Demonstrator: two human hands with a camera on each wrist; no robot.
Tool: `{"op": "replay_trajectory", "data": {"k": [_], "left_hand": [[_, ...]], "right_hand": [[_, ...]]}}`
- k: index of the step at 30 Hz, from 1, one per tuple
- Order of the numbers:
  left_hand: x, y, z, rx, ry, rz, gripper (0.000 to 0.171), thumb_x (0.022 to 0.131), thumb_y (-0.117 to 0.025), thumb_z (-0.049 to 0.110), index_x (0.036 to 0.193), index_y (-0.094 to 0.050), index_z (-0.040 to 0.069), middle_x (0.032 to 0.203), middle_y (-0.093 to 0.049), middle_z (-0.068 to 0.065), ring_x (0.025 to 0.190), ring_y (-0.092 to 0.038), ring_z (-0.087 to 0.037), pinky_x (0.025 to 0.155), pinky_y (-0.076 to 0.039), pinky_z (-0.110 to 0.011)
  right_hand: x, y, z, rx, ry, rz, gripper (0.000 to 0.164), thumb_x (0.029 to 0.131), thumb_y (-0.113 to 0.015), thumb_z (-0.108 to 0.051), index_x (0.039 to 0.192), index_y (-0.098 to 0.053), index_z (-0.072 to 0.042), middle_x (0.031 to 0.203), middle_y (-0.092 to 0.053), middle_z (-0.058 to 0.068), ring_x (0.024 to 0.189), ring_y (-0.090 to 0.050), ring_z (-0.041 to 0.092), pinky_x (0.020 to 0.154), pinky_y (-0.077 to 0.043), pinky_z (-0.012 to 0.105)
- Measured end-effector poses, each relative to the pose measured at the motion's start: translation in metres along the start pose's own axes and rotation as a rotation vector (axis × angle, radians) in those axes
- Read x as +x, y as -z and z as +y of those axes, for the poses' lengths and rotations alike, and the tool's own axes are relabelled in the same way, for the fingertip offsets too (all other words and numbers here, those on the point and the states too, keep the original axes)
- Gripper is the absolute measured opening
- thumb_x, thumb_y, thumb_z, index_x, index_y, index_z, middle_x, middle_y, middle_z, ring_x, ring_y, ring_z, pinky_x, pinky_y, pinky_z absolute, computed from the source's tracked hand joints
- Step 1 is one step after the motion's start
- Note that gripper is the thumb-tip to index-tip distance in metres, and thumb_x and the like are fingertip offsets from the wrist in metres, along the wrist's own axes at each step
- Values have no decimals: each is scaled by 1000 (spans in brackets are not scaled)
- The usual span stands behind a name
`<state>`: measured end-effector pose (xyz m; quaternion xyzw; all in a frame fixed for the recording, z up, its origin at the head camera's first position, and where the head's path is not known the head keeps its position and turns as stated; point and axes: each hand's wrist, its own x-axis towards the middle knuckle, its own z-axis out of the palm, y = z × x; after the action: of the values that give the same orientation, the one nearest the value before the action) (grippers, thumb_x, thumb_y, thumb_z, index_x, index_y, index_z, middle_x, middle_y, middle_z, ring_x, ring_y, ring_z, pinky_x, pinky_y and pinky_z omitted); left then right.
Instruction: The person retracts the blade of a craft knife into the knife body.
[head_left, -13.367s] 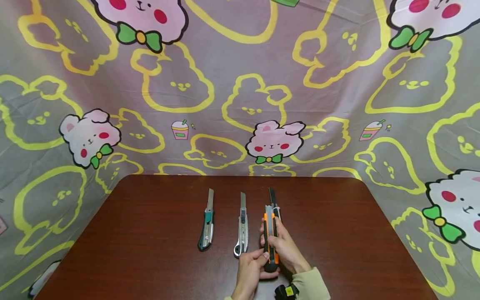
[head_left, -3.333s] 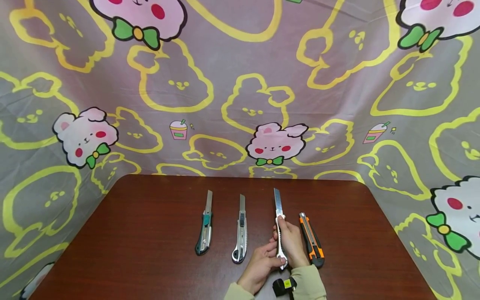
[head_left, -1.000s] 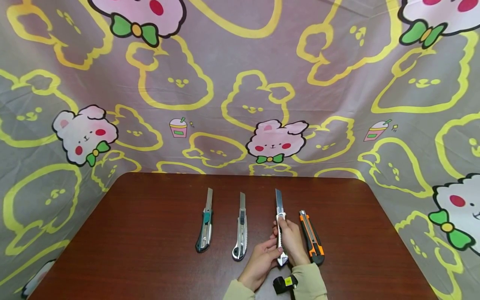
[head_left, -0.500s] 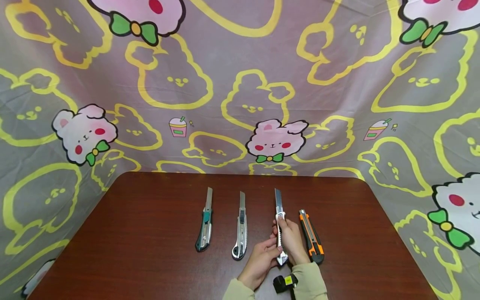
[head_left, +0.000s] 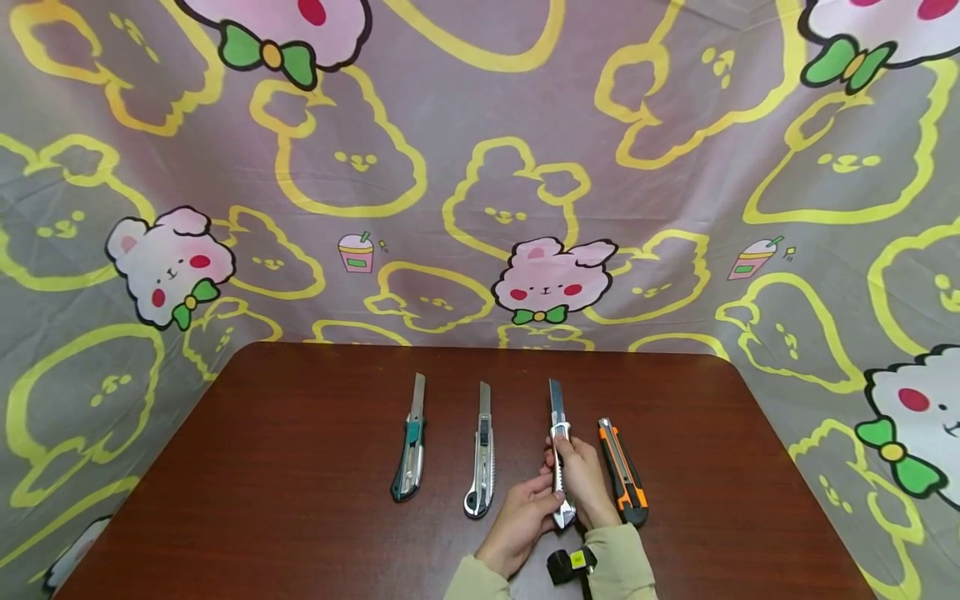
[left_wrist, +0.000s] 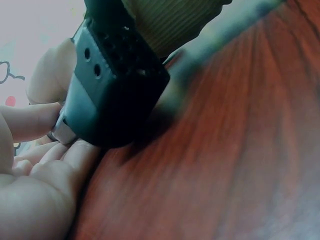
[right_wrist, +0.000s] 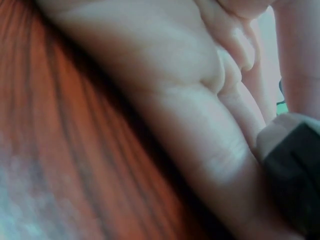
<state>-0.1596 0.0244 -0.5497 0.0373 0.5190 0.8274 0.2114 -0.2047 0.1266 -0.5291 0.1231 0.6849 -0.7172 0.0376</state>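
A silver snap-off utility knife (head_left: pixel 557 400) with its blade extended points away from me over the right half of the table. My right hand (head_left: pixel 585 475) grips its handle near the middle, thumb along the top. My left hand (head_left: pixel 521 521) pinches the rear end between thumb and fingers. In the left wrist view the pale end of the knife (left_wrist: pixel 62 129) shows between fingertips, partly behind a black wrist camera (left_wrist: pixel 115 85). An orange-and-black utility knife (head_left: pixel 623 475) lies just right of my right hand. A palm and fingers fill much of the right wrist view.
Left of my hands lie a second silver utility knife (head_left: pixel 482 458) and a teal-and-black one (head_left: pixel 410 454), both with long blades out, pointing to the far edge. The dark red-brown table (head_left: pixel 285 475) meets a cartoon-print cloth (head_left: pixel 420 125) behind.
The orange-and-black knife, in both hands 13 seconds ago, now lies at right; the silver knife is held instead. Over the last second the hands stay nearly still.
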Motion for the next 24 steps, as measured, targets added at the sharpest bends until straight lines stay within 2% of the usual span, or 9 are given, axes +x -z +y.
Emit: {"op": "replay_trajectory", "data": {"k": [14, 24], "left_hand": [[-1, 0, 2, -4, -2, -4, 44, 87, -50, 5, 126, -40, -13, 119, -55, -23, 101, -57, -18, 82, -51, -28], [0, 1, 1, 3, -4, -5, 46, 87, -50, 5, 127, -38, -14, 122, -52, -24, 105, -56, -20, 86, -50, -31]], "right_hand": [[1, 2, 1, 63, 2, -28, 34, 94, -41, -20, 103, -50, 11, 62, -51, 0, 53, -54, 16, 57, -49, 26], [0, 3, 1, 49, 49, -74, 34, 94, -39, -18, 106, -48, 12, 65, -52, 1, 56, -54, 14, 57, -48, 25]]}}
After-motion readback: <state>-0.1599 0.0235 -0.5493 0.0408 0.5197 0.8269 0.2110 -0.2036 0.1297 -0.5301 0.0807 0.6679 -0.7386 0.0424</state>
